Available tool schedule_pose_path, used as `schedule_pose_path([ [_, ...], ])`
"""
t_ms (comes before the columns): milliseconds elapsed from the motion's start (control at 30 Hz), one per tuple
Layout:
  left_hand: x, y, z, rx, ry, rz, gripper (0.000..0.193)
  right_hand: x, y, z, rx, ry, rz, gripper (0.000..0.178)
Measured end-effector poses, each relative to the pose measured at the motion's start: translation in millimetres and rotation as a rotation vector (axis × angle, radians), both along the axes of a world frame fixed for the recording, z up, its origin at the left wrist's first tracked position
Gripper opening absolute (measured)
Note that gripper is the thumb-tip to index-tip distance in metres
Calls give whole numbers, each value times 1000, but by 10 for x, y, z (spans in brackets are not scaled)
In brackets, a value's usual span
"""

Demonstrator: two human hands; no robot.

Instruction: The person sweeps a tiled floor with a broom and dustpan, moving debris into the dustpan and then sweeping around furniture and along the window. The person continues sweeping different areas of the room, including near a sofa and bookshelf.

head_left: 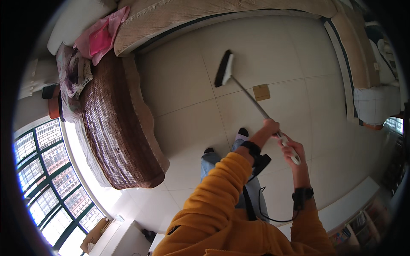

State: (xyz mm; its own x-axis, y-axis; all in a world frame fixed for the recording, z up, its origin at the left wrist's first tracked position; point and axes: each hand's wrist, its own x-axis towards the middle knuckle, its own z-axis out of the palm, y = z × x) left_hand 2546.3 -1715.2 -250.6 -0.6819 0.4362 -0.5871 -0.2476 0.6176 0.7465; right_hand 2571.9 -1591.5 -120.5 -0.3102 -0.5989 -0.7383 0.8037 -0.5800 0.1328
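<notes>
A broom (252, 100) with a grey stick, a white head and dark bristles is held in both my hands. My left hand (270, 127) wraps round the lower part of the grip, and my right hand (294, 150) closes on the white handle end. Its bristles point left and rest on or just above the tiled floor (183, 106); I cannot tell which. A small flat brown square (261, 91), perhaps cardboard, lies on the floor right of the stick, apart from the bristles.
A sofa covered in brown tile-like matting (115, 119) stands on the left. Beige sofa sections (222, 9) run along the far side and the right (356, 47). Pink cloth (102, 36) lies at the far left corner. Below left is a barred window (60, 170); shelves (363, 226) stand lower right.
</notes>
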Motion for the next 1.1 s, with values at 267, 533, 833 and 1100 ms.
schedule_pose_path([
  [267, 34, 827, 884, 875, -848, 760, 12, 44, 419, 899, 583, 220, 435, 46],
  [533, 315, -282, 1135, 862, -895, 1199, 15, -285, -253, 995, 213, 207, 911, 49],
  [833, 741, -2686, 202, 1031, -605, 1979, 14, -689, -2867, -266, 31, 336, 1311, 15],
  [1100, 278, -4129, -192, 806, -573, 1844, 7, -1084, -4253, -698, 52, 225, 1129, 9],
])
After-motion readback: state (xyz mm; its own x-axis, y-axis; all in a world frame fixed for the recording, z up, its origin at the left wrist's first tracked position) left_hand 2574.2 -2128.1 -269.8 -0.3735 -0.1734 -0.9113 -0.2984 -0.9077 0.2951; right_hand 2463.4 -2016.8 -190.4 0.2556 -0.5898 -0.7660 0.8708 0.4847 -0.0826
